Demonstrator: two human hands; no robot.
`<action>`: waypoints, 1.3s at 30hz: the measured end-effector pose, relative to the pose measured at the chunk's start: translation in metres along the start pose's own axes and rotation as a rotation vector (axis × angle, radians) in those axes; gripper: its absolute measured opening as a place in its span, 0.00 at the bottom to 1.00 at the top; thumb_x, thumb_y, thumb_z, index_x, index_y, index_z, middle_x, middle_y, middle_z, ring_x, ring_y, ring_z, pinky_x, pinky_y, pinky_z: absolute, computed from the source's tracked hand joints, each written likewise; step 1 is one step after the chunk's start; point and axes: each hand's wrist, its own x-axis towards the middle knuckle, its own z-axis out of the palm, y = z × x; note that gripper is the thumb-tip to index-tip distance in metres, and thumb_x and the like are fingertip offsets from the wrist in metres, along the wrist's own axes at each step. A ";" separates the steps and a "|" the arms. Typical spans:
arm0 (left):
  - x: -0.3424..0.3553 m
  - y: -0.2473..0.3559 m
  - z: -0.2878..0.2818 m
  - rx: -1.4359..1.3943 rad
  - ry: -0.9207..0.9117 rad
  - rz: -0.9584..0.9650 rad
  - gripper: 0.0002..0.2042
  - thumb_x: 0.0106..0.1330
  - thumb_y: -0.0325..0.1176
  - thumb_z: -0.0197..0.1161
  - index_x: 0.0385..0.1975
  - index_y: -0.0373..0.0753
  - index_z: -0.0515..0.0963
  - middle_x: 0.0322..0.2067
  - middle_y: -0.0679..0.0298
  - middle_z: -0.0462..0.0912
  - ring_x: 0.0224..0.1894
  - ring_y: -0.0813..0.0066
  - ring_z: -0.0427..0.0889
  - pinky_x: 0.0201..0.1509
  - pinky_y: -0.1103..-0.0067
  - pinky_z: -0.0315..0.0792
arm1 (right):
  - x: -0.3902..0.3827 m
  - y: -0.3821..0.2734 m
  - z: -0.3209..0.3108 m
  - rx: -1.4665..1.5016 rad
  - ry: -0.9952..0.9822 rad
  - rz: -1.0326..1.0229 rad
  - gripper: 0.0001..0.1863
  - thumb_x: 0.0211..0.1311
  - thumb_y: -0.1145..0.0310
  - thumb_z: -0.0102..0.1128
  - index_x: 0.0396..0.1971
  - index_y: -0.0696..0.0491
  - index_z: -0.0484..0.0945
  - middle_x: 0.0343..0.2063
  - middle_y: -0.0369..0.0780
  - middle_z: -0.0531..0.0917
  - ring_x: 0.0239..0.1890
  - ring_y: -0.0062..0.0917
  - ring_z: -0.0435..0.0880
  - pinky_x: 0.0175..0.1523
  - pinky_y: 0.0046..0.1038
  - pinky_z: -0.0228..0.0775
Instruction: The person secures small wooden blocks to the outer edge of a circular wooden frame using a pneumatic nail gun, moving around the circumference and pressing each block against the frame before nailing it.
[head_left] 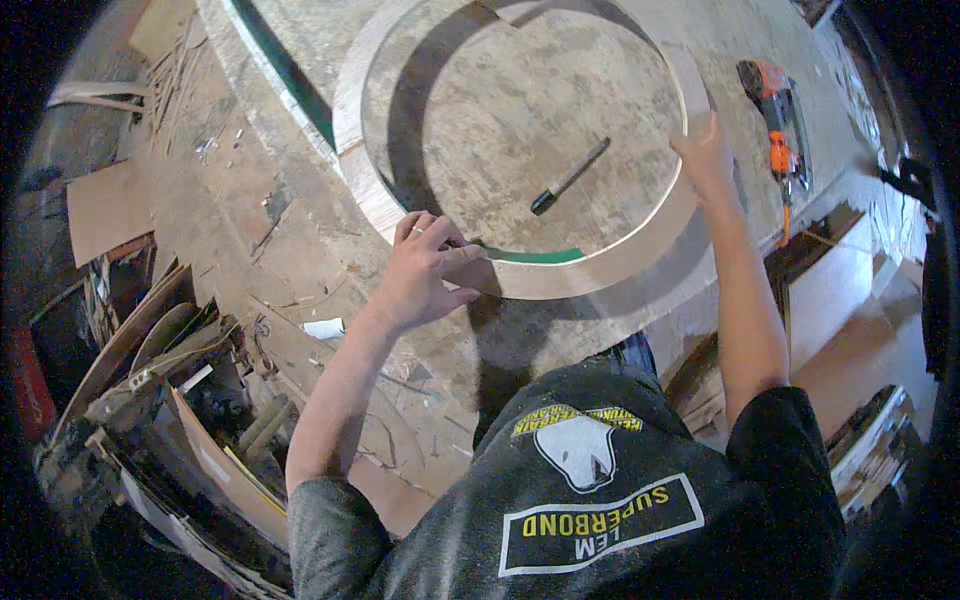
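Observation:
A large pale wooden ring (600, 268) spans the worktable in front of me. At its lower left, my left hand (432, 270) is closed over the rim with bent fingers, right beside a short green strip (550, 257) along the inner edge. Whether those fingertips also touch the strip is hidden. My right hand (708, 165) grips the ring's right side, its thumb over the inner edge and the other fingers out of sight around the outside. Within the ring, a black-capped marker (570, 177) lies on the tabletop, touched by neither hand.
An orange and grey power tool (777, 115) with an orange hose lies right of the ring. The worktable (640, 335) bears the ring. A long green-faced strip (290, 80) runs at upper left. Wood offcuts (190, 390) pile up on the lower left; scraps litter the floor.

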 end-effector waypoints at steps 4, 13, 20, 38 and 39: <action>0.003 0.034 0.033 0.019 0.059 -0.011 0.30 0.38 0.33 0.86 0.48 0.50 0.89 0.44 0.67 0.80 0.54 0.61 0.78 0.75 0.57 0.60 | 0.014 0.026 -0.027 -0.015 -0.005 -0.106 0.52 0.52 0.53 0.76 0.72 0.67 0.64 0.63 0.62 0.79 0.68 0.54 0.78 0.71 0.43 0.71; -0.019 0.014 0.027 0.379 0.037 0.052 0.48 0.42 0.32 0.84 0.71 0.58 0.75 0.68 0.66 0.74 0.73 0.62 0.72 0.83 0.50 0.47 | 0.000 0.028 -0.051 -0.032 -0.024 -0.032 0.34 0.53 0.62 0.72 0.62 0.58 0.77 0.48 0.46 0.87 0.50 0.35 0.86 0.56 0.36 0.77; -0.012 -0.024 0.024 0.525 0.154 0.281 0.38 0.45 0.30 0.75 0.64 0.53 0.82 0.62 0.67 0.80 0.67 0.64 0.78 0.83 0.50 0.51 | 0.004 0.038 -0.043 0.057 -0.012 -0.039 0.42 0.53 0.60 0.73 0.68 0.62 0.72 0.56 0.50 0.85 0.58 0.39 0.83 0.63 0.37 0.75; 0.013 0.032 0.017 0.133 -0.106 0.070 0.38 0.43 0.41 0.84 0.61 0.49 0.82 0.57 0.64 0.80 0.64 0.62 0.79 0.79 0.51 0.51 | 0.004 0.008 -0.054 0.072 -0.097 0.003 0.48 0.54 0.59 0.75 0.73 0.64 0.68 0.61 0.50 0.83 0.61 0.34 0.83 0.67 0.32 0.73; 0.012 0.032 0.019 0.114 -0.116 0.074 0.37 0.42 0.40 0.85 0.59 0.49 0.82 0.56 0.65 0.81 0.62 0.62 0.79 0.78 0.52 0.53 | 0.006 0.011 -0.053 0.123 -0.103 0.028 0.48 0.54 0.59 0.75 0.73 0.64 0.68 0.62 0.50 0.83 0.62 0.34 0.83 0.67 0.32 0.73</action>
